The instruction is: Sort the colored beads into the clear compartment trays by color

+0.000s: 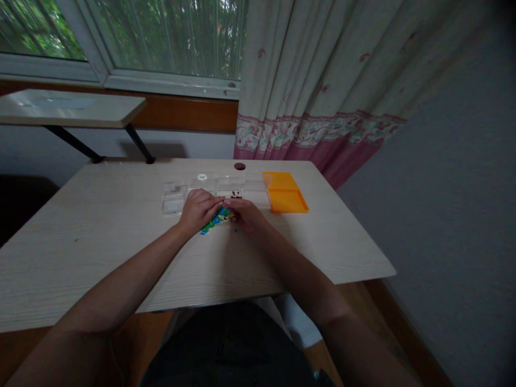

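A loose heap of tiny blue, green and yellow pieces [217, 217] lies on the table between my hands; their exact kind is too small to tell. My left hand [199, 208] rests over the heap's left and far side, its fingers stretched out to the right. On the other side, my right hand [247, 214] has its fingers curled in, and whatever they hold is hidden. The fingertips of both hands meet just above the heap. Right behind them stands a clear plastic box [229, 184] with small dark red pieces [236, 194] in one compartment.
To the right lies an orange plastic case [286, 192], opened flat. Another clear box [173, 206] sits left of my left hand. A raised shelf [72, 107] on black legs stands at the table's [121, 258] back left. A curtain [306, 97] hangs behind the table.
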The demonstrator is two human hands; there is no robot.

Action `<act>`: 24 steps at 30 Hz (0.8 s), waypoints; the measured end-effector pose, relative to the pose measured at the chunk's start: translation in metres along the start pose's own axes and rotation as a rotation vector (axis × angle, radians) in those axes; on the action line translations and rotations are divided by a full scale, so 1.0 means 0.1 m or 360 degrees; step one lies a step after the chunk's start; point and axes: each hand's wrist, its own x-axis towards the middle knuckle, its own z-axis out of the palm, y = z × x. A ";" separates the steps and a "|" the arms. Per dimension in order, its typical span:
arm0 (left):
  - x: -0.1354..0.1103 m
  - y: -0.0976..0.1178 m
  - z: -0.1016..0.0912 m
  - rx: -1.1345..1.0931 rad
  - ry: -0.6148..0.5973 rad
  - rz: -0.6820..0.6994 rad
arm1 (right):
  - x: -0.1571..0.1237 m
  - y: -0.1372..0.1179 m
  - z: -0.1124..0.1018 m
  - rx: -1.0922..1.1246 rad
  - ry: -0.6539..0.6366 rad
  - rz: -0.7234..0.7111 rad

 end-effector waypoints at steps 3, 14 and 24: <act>0.00 -0.01 0.00 0.0001 0.0010 0.0027 | -0.02 -0.02 0.01 0.0007 0.0012 0.0032; 0.00 0.00 0.00 -0.0061 -0.0087 -0.0040 | -0.02 -0.03 0.00 -0.0063 0.0036 0.0003; -0.01 -0.02 0.03 -0.0042 -0.0060 -0.0066 | 0.01 -0.02 -0.04 -0.0220 0.0087 -0.0051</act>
